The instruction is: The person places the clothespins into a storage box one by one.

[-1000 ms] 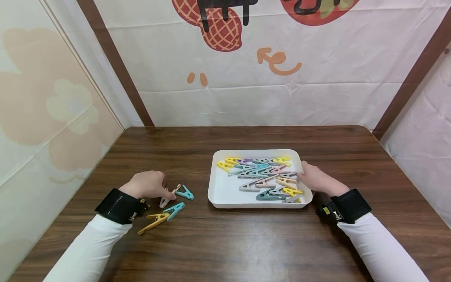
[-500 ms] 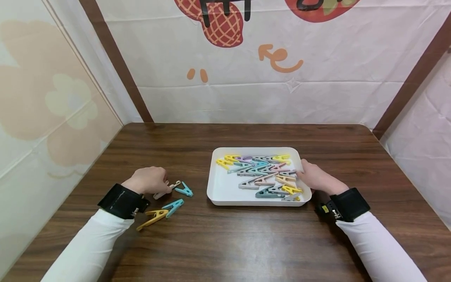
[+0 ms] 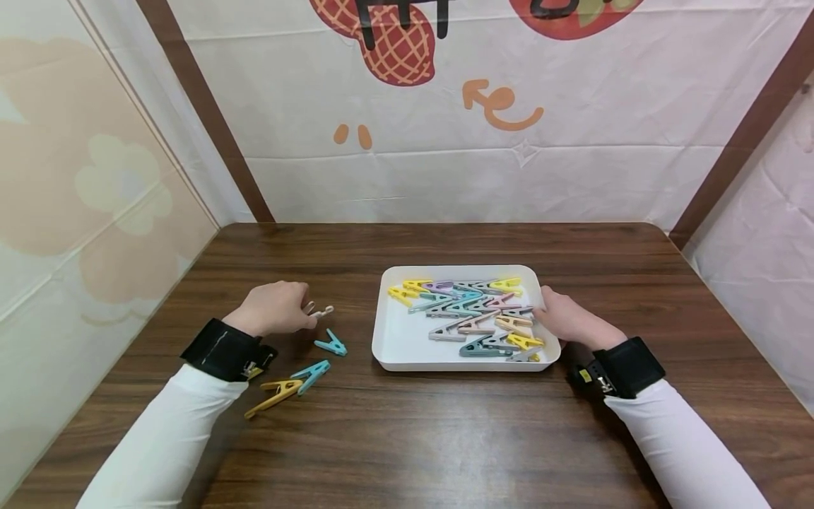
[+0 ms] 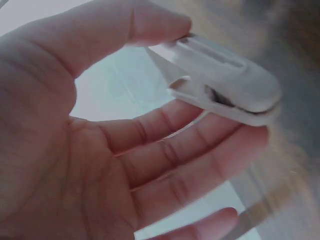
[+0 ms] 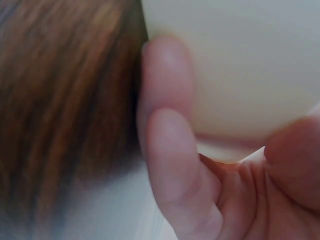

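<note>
My left hand point(image 3: 275, 309) pinches a pale clothespin point(image 4: 225, 75) between thumb and fingers, held up off the table at the left. In the left wrist view the thumb lies on one side of it and the fingertips on the other. My right hand point(image 3: 570, 322) grips the right edge of a white tray point(image 3: 402, 346). Seen from the right wrist, fingers point(image 5: 172, 150) curl along the tray's outer side, with the thumb partly out of frame. Many coloured clothespins point(image 3: 467, 307) lie in the tray, mostly in its middle and right parts.
On the brown table point(image 3: 407, 438), a blue clothespin point(image 3: 331, 343) lies just below the left hand. Nearer the front, another blue clothespin point(image 3: 311, 375) touches a larger mustard-yellow one point(image 3: 276, 396). Printed cloth hangs point(image 3: 407, 184) stand behind and at both sides.
The left hand has picked the pale clothespin up from beside the blue one and moved it away from the body, slightly rightward. The right hand and tray stay put.
</note>
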A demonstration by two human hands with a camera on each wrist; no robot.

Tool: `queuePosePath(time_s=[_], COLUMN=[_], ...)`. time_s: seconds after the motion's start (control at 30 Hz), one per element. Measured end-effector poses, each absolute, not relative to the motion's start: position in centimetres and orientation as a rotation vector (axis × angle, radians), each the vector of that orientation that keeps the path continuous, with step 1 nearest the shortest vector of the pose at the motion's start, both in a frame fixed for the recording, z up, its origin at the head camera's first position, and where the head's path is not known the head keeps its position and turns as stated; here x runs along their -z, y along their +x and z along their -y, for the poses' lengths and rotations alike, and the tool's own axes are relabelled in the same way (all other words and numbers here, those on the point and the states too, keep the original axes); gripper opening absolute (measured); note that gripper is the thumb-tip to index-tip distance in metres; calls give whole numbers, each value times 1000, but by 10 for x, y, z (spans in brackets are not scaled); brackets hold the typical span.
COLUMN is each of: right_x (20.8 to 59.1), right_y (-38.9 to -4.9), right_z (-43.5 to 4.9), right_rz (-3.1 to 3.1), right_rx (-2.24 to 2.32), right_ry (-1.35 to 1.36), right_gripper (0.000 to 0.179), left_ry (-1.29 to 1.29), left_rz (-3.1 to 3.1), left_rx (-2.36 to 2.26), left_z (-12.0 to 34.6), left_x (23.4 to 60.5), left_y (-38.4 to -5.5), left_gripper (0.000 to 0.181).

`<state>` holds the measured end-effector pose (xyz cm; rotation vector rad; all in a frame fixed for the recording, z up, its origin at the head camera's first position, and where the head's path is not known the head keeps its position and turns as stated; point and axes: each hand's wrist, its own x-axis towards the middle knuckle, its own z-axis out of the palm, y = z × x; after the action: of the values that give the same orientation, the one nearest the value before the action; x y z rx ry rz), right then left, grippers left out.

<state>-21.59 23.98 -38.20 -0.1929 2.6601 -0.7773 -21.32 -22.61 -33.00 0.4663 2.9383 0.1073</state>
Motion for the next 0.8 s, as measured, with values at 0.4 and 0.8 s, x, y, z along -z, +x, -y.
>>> queuePosePath(time_s=[0.4,0.8], right_x=[382,380], right_y=[-217,-214], right_z=[-239,-239], right_rz=[-2659,-2653], right_rx=[784,780], right_ry=[-211,-200], right_gripper=[48,49], left_ry=[814,1148], left_rz=[-3083,-2911], left_rx=[-117,14], left_z=[173,112], left_x=[303,294], left_y=[-231,-235], left_gripper=[20,20])
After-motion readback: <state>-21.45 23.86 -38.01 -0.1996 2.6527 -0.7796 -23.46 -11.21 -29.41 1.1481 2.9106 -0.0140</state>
